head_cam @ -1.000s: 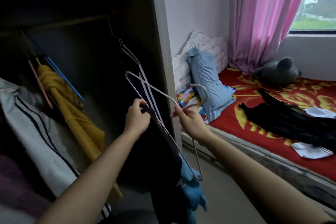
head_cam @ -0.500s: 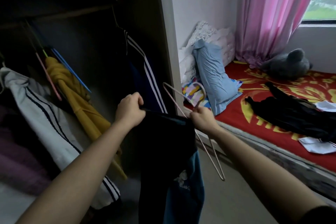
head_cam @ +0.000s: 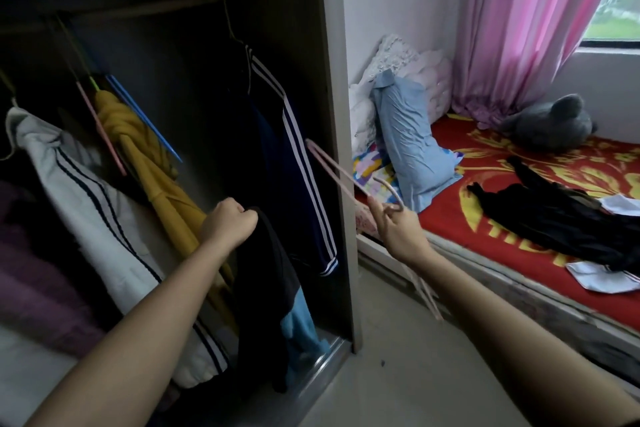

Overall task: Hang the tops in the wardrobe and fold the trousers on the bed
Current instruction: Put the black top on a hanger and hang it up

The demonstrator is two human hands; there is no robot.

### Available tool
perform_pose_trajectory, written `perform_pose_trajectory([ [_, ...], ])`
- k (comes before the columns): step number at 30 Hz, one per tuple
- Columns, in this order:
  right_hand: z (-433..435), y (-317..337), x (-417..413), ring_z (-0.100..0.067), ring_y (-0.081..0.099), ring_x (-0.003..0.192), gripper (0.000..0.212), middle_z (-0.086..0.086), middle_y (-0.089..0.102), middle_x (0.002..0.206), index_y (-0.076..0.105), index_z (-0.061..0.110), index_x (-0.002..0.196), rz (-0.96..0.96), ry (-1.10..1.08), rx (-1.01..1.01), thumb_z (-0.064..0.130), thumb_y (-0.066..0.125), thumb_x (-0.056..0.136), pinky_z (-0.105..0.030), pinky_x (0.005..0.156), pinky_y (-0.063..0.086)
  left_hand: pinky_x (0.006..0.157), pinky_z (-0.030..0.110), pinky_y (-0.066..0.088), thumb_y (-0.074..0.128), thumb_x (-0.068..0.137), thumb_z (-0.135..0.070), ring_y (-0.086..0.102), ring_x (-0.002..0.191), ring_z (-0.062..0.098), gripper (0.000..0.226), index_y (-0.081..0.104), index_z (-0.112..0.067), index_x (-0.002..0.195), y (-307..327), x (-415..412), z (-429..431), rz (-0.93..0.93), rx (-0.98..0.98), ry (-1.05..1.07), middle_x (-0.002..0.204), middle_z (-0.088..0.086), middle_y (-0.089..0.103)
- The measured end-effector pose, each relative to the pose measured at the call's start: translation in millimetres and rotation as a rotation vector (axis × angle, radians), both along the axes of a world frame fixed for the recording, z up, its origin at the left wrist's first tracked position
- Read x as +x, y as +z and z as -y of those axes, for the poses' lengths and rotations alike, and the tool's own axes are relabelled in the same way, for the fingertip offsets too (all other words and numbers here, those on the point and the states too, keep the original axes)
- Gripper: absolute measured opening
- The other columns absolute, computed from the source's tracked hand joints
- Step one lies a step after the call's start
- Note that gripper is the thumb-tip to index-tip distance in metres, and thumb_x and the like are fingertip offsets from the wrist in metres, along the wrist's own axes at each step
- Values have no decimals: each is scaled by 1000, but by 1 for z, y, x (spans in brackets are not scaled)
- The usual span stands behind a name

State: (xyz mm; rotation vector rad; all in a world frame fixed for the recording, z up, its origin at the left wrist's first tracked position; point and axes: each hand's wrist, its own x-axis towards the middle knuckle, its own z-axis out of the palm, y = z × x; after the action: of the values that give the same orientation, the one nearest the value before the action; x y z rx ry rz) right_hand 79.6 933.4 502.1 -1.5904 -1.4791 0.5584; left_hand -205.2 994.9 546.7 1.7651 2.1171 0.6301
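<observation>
The left fingers (head_cam: pixel 246 216) clench a dark top (head_cam: pixel 264 291); right fingers (head_cam: pixel 385 216) pinch the pink hanger (head_cam: pixel 333 174), seemingly its hook.

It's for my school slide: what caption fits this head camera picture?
By the open wardrobe, the left hand grips a dark top while the right hand holds a pink hanger.

Left of the wardrobe's side panel (head_cam: pixel 337 149), hung tops (head_cam: pixel 294 156) were inside, and the left hand (head_cam: pixel 228 224) held a top (head_cam: pixel 266 288) in front of them. Right of the panel, the right hand (head_cam: pixel 398 229) held a hanger (head_cam: pixel 334 166) before the bed (head_cam: pixel 460 229). On the bed, a pillow (head_cam: pixel 412 139) lay nearest the panel and trousers (head_cam: pixel 554 215) farther right.
</observation>
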Motion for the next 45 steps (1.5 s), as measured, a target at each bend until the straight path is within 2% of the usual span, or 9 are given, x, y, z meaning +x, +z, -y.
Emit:
perform_pose_trajectory([
  [4,18,-7,-16,6,57,74,35,14,62,77,71,27,85,37,221,-83,33,43,106,-27,75,42,76,32,42,60,88,-26,57,98,29,25,58,-9,106,6,1,-1,-3,30,14,104,6,59],
  [7,25,16,-16,-10,62,100,32,5,69,104,72,27,106,200,352,-116,30,41,106,-35,93,48,74,33,43,63,86,-23,57,98,29,23,59,-8,103,11,0,-3,-28,30,17,104,8,59],
  [16,57,76,-8,16,54,70,35,26,57,67,74,26,97,261,463,-140,28,41,107,-8,65,37,76,35,43,58,94,-18,58,113,36,34,52,-2,124,0,-1,1,96,52,251,126,17,59],
  [22,43,49,-41,0,61,72,32,9,65,79,72,28,98,159,454,-208,32,41,106,-23,66,48,64,28,42,60,89,-19,57,83,22,11,59,-12,97,-2,33,16,161,100,-29,94,5,61],
  [27,21,14,-57,3,45,36,34,8,49,59,72,13,96,-23,407,-438,29,43,106,-12,38,33,59,27,44,66,86,-15,58,78,18,7,63,-14,92,13,52,29,344,122,-144,88,4,62],
  [30,17,14,-62,-1,47,41,34,10,52,50,73,14,92,-116,346,-366,31,46,104,-15,41,34,68,27,47,68,82,-7,62,87,19,16,63,-20,89,23,44,32,453,138,-246,93,5,65],
  [35,12,38,-62,1,43,37,25,12,48,43,64,12,90,-610,346,-91,20,45,105,-11,38,31,61,15,39,75,77,-11,54,68,6,28,56,-27,90,32,16,28,209,362,-221,76,-6,56],
  [41,-2,43,-70,4,53,46,29,19,55,49,67,16,93,-439,374,-3,25,43,106,-9,43,38,57,6,39,77,81,-16,57,66,-2,14,68,-24,89,54,30,37,133,452,-404,74,-15,60],
  [45,-6,39,-75,3,53,53,26,15,57,58,67,17,94,-458,372,0,26,45,105,-10,51,39,72,6,49,69,85,-2,62,82,-13,30,69,-29,97,65,34,42,377,427,-488,91,-17,67],
])
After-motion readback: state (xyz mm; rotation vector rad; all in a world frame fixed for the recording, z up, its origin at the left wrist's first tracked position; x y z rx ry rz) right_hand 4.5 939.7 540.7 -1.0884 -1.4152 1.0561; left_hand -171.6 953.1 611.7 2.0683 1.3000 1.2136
